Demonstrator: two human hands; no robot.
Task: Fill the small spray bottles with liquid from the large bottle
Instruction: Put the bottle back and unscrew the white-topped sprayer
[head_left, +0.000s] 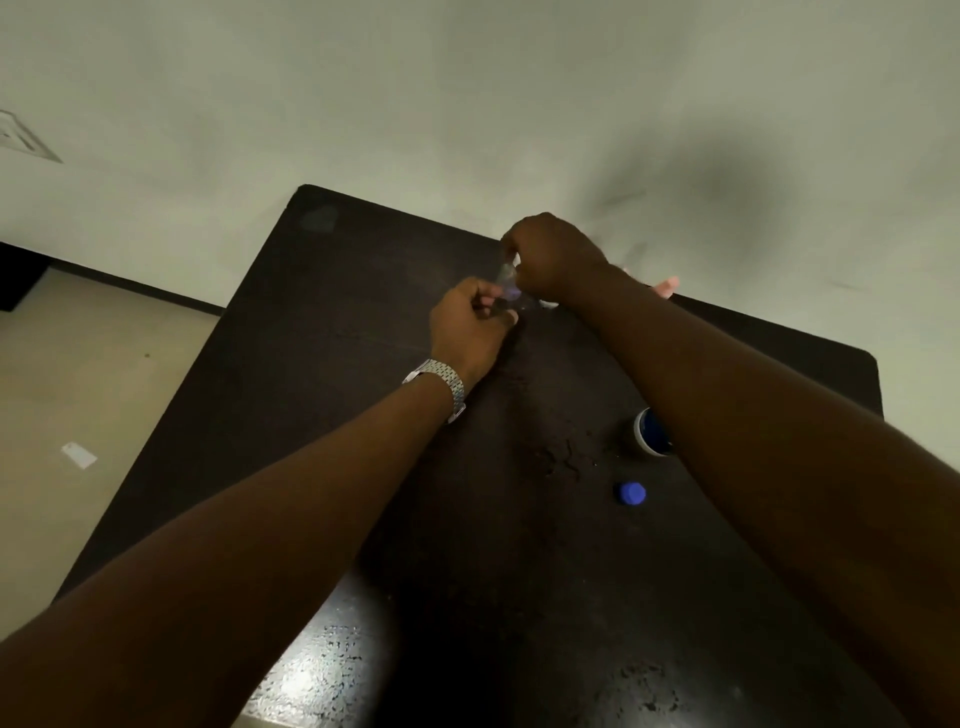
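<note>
Both hands meet over the far middle of the dark table (322, 332). My left hand (467, 322) grips the lower part of a small clear spray bottle (506, 286). My right hand (550, 254) is closed over the bottle's top, hiding the cap or nozzle. A blue bottle cap (632, 492) lies loose on the table near my right forearm. Beside it, partly hidden by that arm, stands a round container with a white rim and blue inside (649, 431), perhaps the large bottle seen from above. A pinkish object (667, 287) peeks out behind my right wrist.
The table stands against a pale wall (467, 104). Spilled droplets or crumbs (563, 457) speckle the tabletop near the blue cap. A beige floor (78, 405) with a small white scrap lies to the left. A metal watch (441, 382) sits on my left wrist.
</note>
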